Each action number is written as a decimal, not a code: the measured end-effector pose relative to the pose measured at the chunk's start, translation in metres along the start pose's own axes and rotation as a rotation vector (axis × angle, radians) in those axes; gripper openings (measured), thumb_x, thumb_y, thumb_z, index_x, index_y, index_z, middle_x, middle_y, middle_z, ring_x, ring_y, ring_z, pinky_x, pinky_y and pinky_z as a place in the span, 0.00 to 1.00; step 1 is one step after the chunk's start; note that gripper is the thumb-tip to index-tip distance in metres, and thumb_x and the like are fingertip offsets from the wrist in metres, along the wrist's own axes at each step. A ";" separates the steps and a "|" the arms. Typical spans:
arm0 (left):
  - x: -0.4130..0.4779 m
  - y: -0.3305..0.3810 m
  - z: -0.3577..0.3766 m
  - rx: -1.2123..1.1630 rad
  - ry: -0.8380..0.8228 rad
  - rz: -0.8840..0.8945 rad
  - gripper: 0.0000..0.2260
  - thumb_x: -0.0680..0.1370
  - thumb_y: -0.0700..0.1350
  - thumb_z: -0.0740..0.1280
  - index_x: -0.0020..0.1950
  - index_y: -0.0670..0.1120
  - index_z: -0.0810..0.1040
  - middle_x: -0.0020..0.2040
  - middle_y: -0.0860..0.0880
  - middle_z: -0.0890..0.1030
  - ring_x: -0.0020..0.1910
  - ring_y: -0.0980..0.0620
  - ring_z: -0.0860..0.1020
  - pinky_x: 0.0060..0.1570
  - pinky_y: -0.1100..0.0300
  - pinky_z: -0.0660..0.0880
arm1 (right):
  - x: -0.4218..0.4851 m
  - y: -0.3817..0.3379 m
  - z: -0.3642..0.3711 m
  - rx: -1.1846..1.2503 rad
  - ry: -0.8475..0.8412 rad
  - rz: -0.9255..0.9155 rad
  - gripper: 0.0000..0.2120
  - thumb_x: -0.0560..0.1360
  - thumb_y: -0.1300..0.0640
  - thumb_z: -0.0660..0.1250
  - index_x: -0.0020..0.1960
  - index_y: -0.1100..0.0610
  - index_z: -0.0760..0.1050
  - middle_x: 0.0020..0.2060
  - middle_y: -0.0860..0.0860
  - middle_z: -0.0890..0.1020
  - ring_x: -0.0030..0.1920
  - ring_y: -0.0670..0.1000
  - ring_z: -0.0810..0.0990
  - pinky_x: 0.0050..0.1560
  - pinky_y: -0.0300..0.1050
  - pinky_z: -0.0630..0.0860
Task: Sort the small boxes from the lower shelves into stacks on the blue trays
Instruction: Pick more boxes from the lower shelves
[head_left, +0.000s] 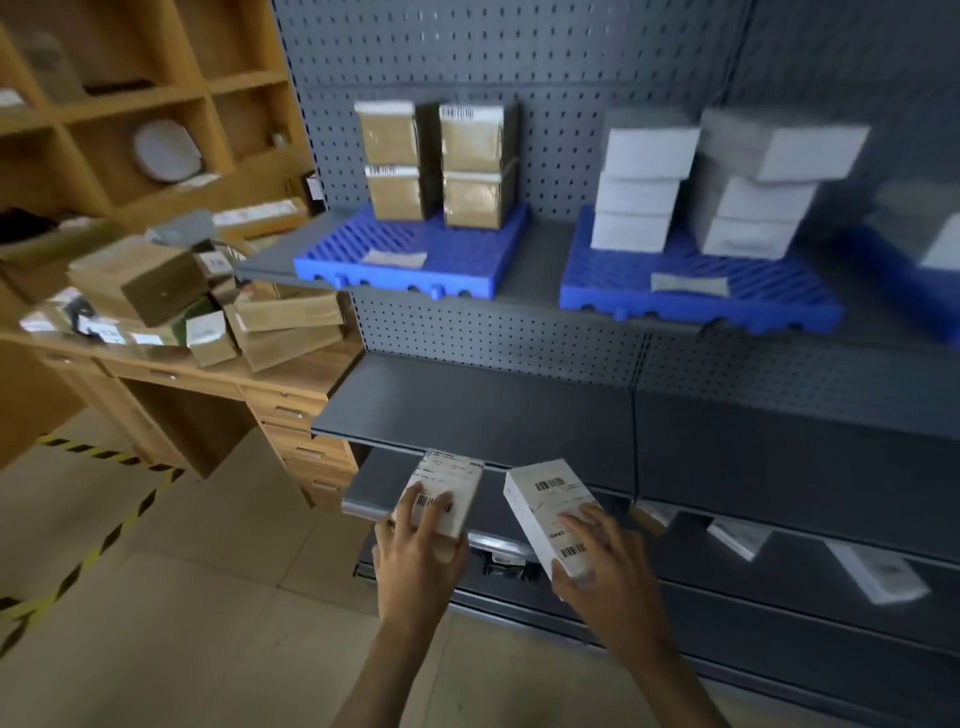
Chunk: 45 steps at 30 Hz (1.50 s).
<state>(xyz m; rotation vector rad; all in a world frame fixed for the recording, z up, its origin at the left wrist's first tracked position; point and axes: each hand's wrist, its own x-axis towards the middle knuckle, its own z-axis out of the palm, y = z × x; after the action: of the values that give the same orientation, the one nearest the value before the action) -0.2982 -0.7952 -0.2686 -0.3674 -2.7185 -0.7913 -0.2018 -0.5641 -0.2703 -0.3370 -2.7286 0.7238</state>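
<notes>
Gripping one labelled box apiece, both hands hang low, well below the blue tray (623, 291) that carries the white stacks (639, 182). The left hand (421, 556) clasps the near end of a white box (452, 483), its fingers spread over the label. The right hand (605, 566) holds the second white box (545, 499) the same way, fingers across the top face. Each box faces label up, its long axis running away from the person and up toward that tray; the second one slants a little leftward. The tray lies above and to the right of both hands, so the right hand is the nearer. Both forearms reach forward with the wrists roughly straight. The coming lift probably has to rise past the bare shelf beneath that tray before either box can be set down. Left of that tray, another tray (337, 262) bears brown boxes (395, 161). Below and to its right, loose boxes (878, 571) lie on a lower shelf.
</notes>
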 end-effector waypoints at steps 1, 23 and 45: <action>0.003 0.012 -0.016 -0.009 0.005 0.007 0.28 0.66 0.51 0.81 0.65 0.55 0.79 0.73 0.48 0.72 0.58 0.39 0.74 0.46 0.42 0.80 | 0.000 -0.010 -0.020 0.007 0.018 -0.001 0.30 0.69 0.36 0.65 0.70 0.41 0.73 0.72 0.38 0.68 0.63 0.52 0.71 0.53 0.49 0.81; 0.082 0.203 -0.187 -0.039 0.289 0.127 0.28 0.67 0.55 0.77 0.66 0.57 0.74 0.74 0.51 0.70 0.61 0.41 0.72 0.49 0.44 0.79 | 0.030 -0.092 -0.291 0.112 0.435 -0.094 0.30 0.67 0.34 0.66 0.67 0.41 0.74 0.71 0.35 0.69 0.65 0.46 0.73 0.55 0.51 0.80; 0.417 0.228 -0.217 -0.034 0.443 0.242 0.26 0.71 0.60 0.72 0.67 0.52 0.73 0.71 0.48 0.71 0.61 0.39 0.71 0.49 0.44 0.75 | 0.237 -0.142 -0.319 0.026 0.670 -0.115 0.26 0.71 0.44 0.75 0.68 0.44 0.76 0.68 0.39 0.73 0.65 0.50 0.73 0.55 0.50 0.78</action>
<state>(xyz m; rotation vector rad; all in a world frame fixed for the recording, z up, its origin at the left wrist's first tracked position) -0.5689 -0.6617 0.1572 -0.4572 -2.2041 -0.7479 -0.3344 -0.4725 0.1198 -0.3385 -2.0834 0.4974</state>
